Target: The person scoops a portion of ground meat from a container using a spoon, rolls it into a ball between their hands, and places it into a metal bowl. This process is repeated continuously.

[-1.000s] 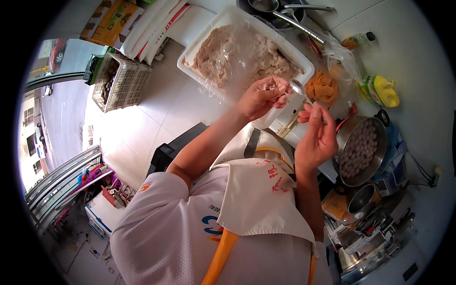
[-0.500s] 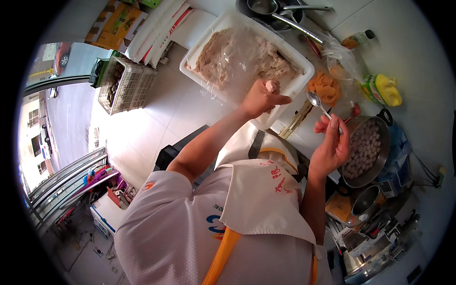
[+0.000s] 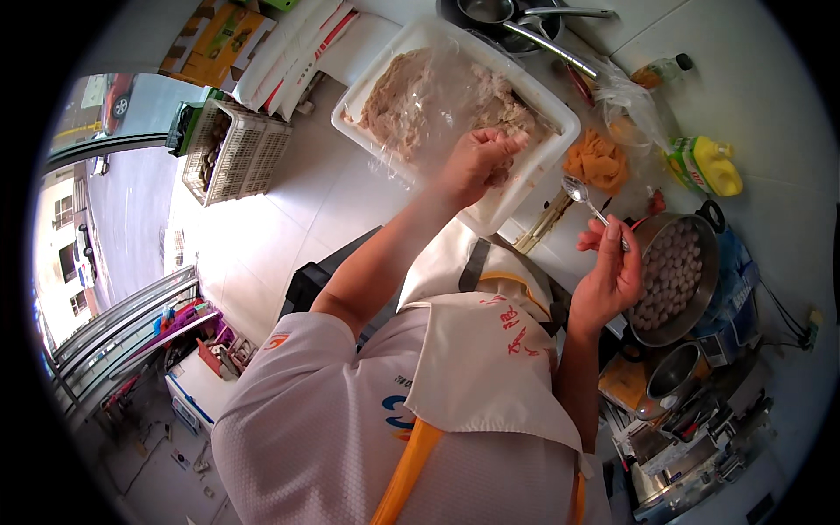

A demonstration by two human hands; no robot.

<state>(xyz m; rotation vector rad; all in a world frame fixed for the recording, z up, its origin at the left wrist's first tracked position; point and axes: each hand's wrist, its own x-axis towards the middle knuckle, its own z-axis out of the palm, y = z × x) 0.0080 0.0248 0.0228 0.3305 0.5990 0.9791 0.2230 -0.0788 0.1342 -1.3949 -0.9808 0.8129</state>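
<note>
My left hand (image 3: 479, 166) is closed in a fist above the near right part of a white plastic tub (image 3: 499, 203), slightly blurred. Pinkish ground meat paste (image 3: 398, 101) fills much of the tub, partly under clear plastic film (image 3: 442, 83). A little of the same paste seems to show at the top of the fist; the inside of the grip is hidden. My right hand (image 3: 608, 276) grips a metal spoon (image 3: 576, 188) by its handle, its bowl pointing up and left. Just right of that hand stands a metal pot (image 3: 713, 284) holding many round meatballs (image 3: 669, 271).
An orange crumpled heap (image 3: 597, 162) and a yellow bottle (image 3: 713, 166) lie beyond the spoon. Dark pans (image 3: 503, 39) stand behind the tub. A small metal bowl (image 3: 674, 372) sits nearer than the pot. A crate (image 3: 241, 153) is at the left.
My left fist has turned and shifted slightly away over the tub; the paste ball bulging from its top no longer shows clearly. My right hand and the spoon have barely moved.
</note>
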